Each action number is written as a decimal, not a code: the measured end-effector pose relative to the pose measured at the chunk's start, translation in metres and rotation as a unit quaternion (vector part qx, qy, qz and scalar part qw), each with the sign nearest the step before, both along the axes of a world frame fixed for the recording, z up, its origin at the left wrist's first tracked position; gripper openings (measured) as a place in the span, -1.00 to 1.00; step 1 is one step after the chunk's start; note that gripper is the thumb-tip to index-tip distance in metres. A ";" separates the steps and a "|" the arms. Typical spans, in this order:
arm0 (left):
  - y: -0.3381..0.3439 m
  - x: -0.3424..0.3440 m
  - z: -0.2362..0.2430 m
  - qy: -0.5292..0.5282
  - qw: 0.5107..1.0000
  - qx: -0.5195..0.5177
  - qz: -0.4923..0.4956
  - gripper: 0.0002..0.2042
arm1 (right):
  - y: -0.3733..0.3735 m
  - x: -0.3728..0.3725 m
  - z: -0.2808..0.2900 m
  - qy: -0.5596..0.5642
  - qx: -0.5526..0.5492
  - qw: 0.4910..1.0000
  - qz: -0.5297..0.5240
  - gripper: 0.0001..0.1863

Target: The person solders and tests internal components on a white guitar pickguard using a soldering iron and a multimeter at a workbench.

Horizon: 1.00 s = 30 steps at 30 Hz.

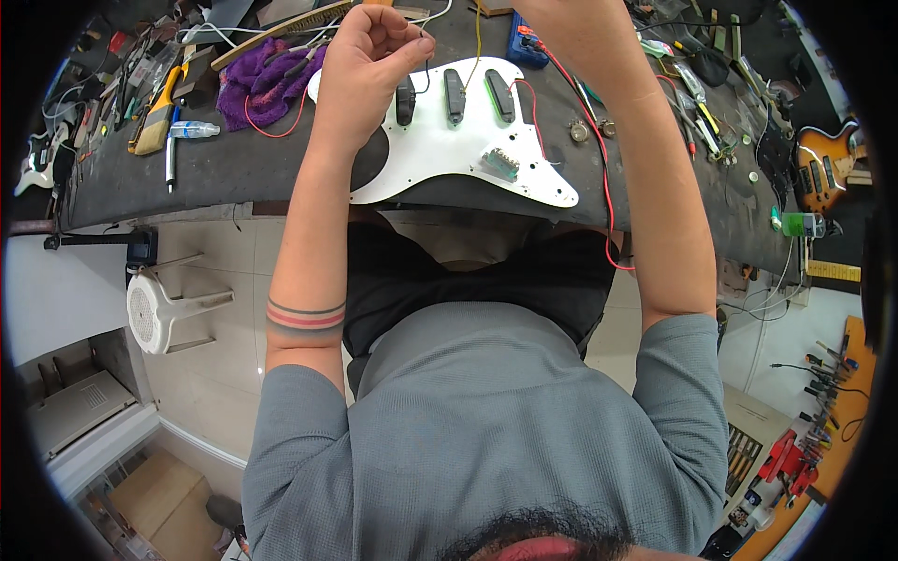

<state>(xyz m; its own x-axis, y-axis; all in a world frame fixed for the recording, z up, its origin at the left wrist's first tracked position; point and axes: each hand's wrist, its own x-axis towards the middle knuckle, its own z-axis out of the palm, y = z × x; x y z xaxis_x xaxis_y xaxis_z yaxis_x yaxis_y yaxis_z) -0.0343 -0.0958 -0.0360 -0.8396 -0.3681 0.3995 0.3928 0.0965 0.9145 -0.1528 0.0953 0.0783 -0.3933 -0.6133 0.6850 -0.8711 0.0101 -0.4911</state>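
Note:
My left hand is raised over the upper left of a white guitar pickguard. Its thumb and forefinger pinch a thin black wire, which runs down to the left black pickup. A middle pickup has a yellow wire rising from it, and a right pickup has a red wire. Near the lower edge lies a small metal part with a greenish base. Only the base of my right hand shows at the top edge; its fingers are cut off.
Red and black leads trail over the bench's front edge from a blue device. Two round metal parts lie beside them. Leftward are a purple cloth, a paintbrush and a small bottle. Tools crowd both sides.

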 end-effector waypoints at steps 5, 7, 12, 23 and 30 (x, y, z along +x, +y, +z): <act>0.001 0.001 -0.001 0.000 1.000 -0.010 0.000 -0.74 | 0.007 -0.002 -0.005 0.021 0.021 1.000 -0.004 -0.89; 0.002 0.002 0.000 0.001 1.000 -0.008 -0.001 -0.73 | 0.011 -0.004 -0.009 0.008 0.029 1.000 -0.005 -0.90; 0.000 0.007 -0.001 -0.018 0.998 -0.064 -0.012 -0.67 | 0.031 -0.019 -0.042 0.024 0.031 0.999 0.016 -0.88; 0.024 0.040 0.017 -0.296 0.857 -0.394 0.149 -0.56 | 0.079 0.015 -0.101 -0.020 0.220 0.965 -0.141 -0.78; 0.015 0.021 0.007 -0.355 0.816 -0.421 0.178 -0.53 | 0.040 0.038 -0.109 0.035 0.313 0.921 -0.231 -0.58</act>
<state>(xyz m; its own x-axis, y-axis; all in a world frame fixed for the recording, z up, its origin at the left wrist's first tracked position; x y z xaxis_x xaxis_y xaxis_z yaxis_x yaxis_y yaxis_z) -0.0135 -0.0811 -0.0290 -0.8690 -0.4853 0.0965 -0.3965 0.7997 0.4509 -0.1147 0.1353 -0.0305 -0.6791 -0.6751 0.2883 -0.7325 0.6486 -0.2067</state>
